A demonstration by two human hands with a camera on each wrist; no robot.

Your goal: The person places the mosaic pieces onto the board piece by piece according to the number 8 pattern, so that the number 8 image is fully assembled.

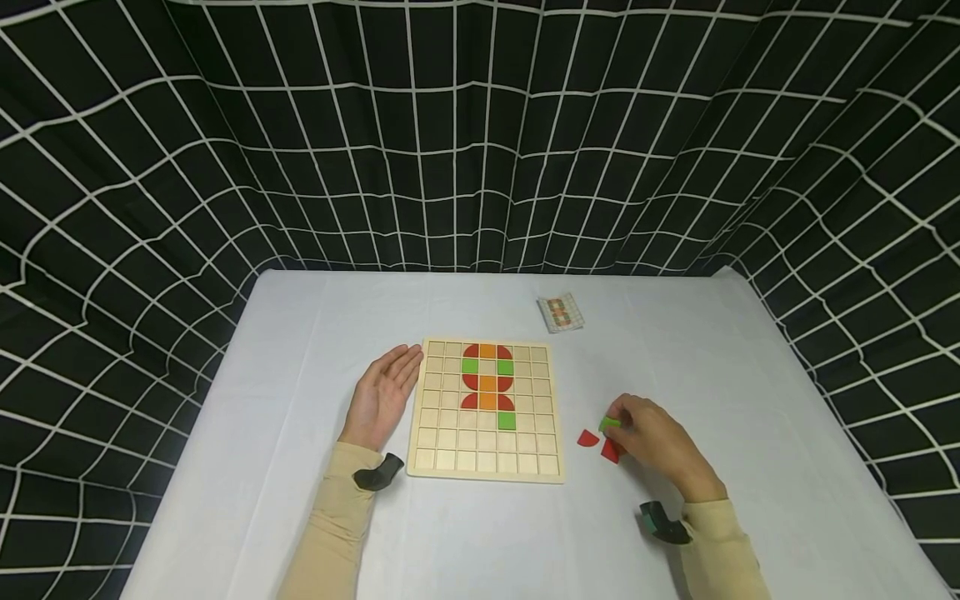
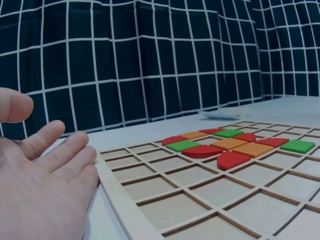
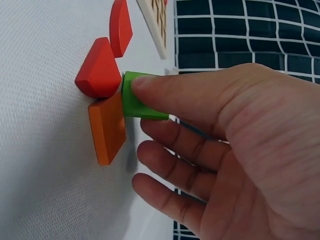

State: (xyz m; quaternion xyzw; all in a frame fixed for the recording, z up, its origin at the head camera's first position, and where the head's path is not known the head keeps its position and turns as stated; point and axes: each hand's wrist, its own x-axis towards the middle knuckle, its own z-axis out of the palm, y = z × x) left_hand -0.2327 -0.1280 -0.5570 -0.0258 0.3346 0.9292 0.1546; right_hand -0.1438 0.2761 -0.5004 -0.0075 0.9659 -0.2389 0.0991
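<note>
A person sits at a table (image 1: 300, 333) covered in a smooth pale cloth, with a black curtain (image 1: 225, 167) marked by a white grid hanging behind it. At the centre lies a square wooden puzzle board (image 1: 486, 409), its pale surface divided by thin raised ribs into shallow square cells. Flat wooden tiles fill some cells in the upper middle: red quarter-rounds, orange squares and green squares.

The left hand (image 1: 382, 396) rests open on the cloth, palm turned up, fingers straight and relaxed, just beside the board's left edge and holding nothing.

To the right of the board, the right hand (image 1: 656, 442) pinches a small green square tile (image 3: 140, 95) between thumb and fingertips, right at the cloth. The tile is thick and matte, with crisp edges. It touches a flat orange square tile (image 3: 107, 127) lying on the cloth and a red quarter-round tile (image 3: 99, 70) with one curved side. A second red curved tile (image 1: 588, 438) lies just beside them, nearer the board.

A small printed pattern card (image 1: 560, 312) lies beyond the board's far right corner.
</note>
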